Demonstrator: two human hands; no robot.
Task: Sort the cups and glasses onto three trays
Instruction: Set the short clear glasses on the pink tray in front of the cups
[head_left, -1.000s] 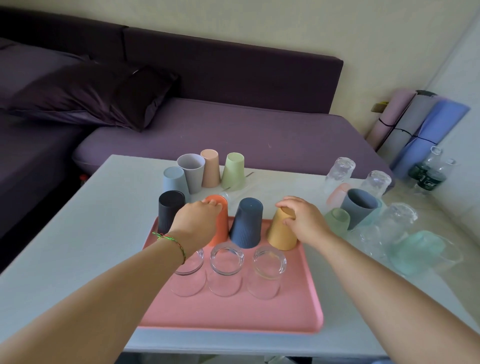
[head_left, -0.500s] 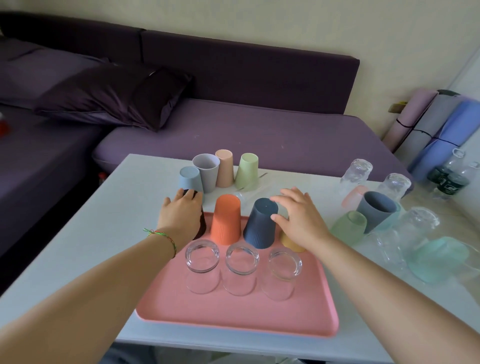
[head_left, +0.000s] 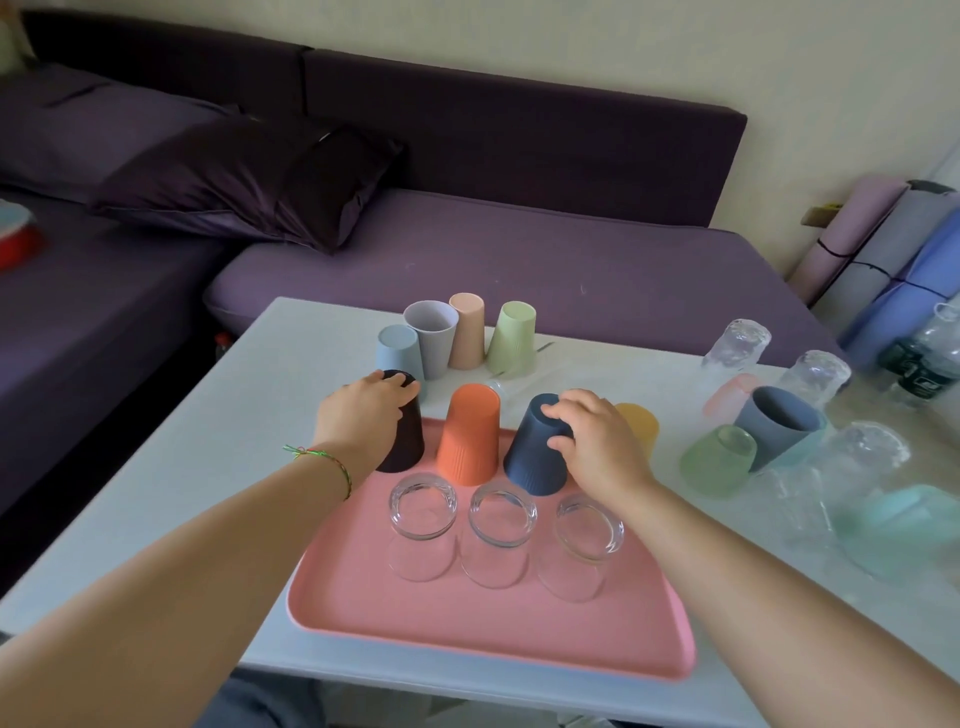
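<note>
A pink tray (head_left: 488, 618) lies on the white table (head_left: 208, 467). At its far edge stand upturned cups: a black cup (head_left: 405, 441), an orange cup (head_left: 467, 436), a navy cup (head_left: 535, 452) and a yellow cup (head_left: 641, 423). Three clear glasses (head_left: 501, 535) stand upright in a row in front of them. My left hand (head_left: 358, 415) grips the top of the black cup. My right hand (head_left: 592, 441) grips the top of the navy cup and hides part of the yellow one.
Four pastel cups (head_left: 452, 338) stand at the table's far edge. At the right lie more glasses (head_left: 737, 343), a green cup (head_left: 719, 462), a grey-blue cup (head_left: 779, 426) and a teal cup (head_left: 898, 519). A purple sofa (head_left: 519, 260) is behind, rolled mats (head_left: 883, 249) at right.
My left hand moved from the orange cup to the black cup. My right hand left the yellow cup and took the navy cup's top. The camera view shifted left.
</note>
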